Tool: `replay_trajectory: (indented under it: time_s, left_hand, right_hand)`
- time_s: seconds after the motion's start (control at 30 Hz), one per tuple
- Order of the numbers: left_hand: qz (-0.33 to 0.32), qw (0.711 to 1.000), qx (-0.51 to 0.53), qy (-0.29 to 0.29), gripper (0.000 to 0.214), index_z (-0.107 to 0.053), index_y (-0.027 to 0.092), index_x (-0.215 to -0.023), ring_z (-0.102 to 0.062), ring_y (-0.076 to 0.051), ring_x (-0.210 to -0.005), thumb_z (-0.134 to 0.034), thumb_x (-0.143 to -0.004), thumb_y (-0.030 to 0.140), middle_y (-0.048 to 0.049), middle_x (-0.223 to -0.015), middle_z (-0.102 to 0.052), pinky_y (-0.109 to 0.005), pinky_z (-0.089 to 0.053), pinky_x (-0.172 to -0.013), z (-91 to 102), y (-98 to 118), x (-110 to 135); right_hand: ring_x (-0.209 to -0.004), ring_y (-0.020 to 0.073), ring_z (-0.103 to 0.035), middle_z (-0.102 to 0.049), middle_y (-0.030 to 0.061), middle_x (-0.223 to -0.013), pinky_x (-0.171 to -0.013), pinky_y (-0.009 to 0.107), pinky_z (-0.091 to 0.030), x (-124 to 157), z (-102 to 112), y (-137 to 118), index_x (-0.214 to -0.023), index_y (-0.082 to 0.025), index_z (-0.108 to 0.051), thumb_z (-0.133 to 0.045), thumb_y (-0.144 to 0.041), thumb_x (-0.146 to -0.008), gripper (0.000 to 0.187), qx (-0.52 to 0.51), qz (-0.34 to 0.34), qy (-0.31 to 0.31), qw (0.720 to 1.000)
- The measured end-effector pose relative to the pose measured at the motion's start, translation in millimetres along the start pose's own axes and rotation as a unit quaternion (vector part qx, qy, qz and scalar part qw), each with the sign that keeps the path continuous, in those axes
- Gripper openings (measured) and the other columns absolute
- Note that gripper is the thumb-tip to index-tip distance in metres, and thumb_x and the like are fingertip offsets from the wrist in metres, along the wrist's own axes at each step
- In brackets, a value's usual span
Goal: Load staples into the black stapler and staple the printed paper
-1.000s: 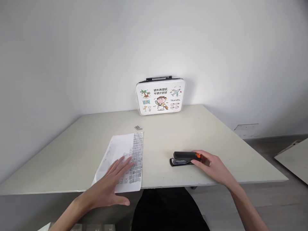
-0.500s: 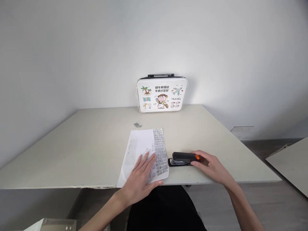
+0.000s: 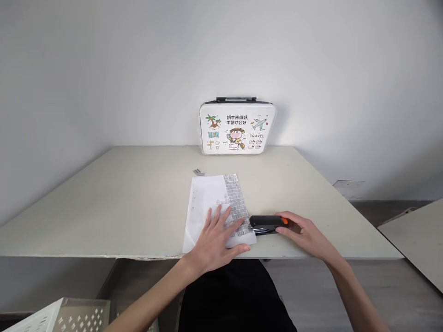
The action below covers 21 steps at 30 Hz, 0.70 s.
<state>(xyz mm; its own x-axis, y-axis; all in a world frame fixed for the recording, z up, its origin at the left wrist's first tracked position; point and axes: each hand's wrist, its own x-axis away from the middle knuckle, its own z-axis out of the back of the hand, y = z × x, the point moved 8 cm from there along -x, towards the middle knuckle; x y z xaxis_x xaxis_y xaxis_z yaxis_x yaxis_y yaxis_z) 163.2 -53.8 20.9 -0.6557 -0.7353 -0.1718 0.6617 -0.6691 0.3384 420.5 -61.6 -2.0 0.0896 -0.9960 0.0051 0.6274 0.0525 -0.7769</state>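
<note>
Flat on the table's front part lies a sheaf of papers [image 3: 207, 198], white with a grey-patterned strip along its right side. My left hand [image 3: 216, 237] presses on it, fingers spread, thumb near the lower right corner. At the right edge of the papers is a black stapler [image 3: 266, 222] with an orange mark, its front end over the paper's edge. My right hand [image 3: 306, 235] grips the stapler's rear end between thumb and fingers. A few grey staple strips [image 3: 198, 172] lie just beyond the papers' top edge.
A white case with cartoon prints [image 3: 238, 131] and a black handle leans on the wall at the back of the pale table [image 3: 121, 203]. Below the table at lower left is a white perforated basket [image 3: 79, 316]. Another pale surface [image 3: 418, 240] stands at far right.
My left hand has slid the papers to the right, so their right edge now sits in the stapler's front end. The right hand keeps its hold. The view has tilted slightly.
</note>
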Motion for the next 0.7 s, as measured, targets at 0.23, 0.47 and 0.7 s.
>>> replay_trajectory:
  time_s: [0.23, 0.47, 0.7]
  left_hand:
    - [0.011, 1.000, 0.005, 0.006, 0.063, -0.046, 0.037, -0.155, -0.010, -0.041, -0.158, -0.045, -0.100, 0.068, -0.0074, -0.170, -0.028, -0.071, -0.014, -0.123, -4.3, 7, -10]
    - [0.007, 1.000, -0.016, -0.008, 0.061, -0.039, 0.033, -0.159, -0.006, -0.036, -0.159, -0.031, -0.106, 0.062, -0.0060, -0.172, -0.023, -0.066, -0.011, -0.126, -13.7, 12, -19]
    - [-0.007, 0.999, -0.040, -0.008, 0.073, -0.026, 0.022, -0.164, -0.003, -0.032, -0.159, -0.023, -0.106, 0.065, -0.0074, -0.172, -0.019, -0.060, -0.009, -0.129, -25.0, 15, -25]
  right_hand:
    - [-0.136, 0.0283, -0.054, -0.061, 0.0028, -0.145, -0.113, 0.042, -0.044, -7, 2, -33, -0.131, -0.035, -0.063, -0.047, -0.064, -0.100, 0.046, -0.008, 0.004, -0.022, 1.000]
    - [-0.129, 0.0305, -0.058, -0.068, 0.0084, -0.132, -0.107, 0.044, -0.046, -34, -15, -89, -0.121, -0.027, -0.066, -0.026, -0.063, -0.106, 0.055, 0.038, 0.022, -0.022, 0.999]
    - [-0.128, 0.0291, -0.059, -0.066, 0.0074, -0.136, -0.100, 0.040, -0.048, -46, -29, -100, -0.119, -0.027, -0.067, -0.021, -0.065, -0.105, 0.062, 0.071, -0.008, -0.052, 0.996]
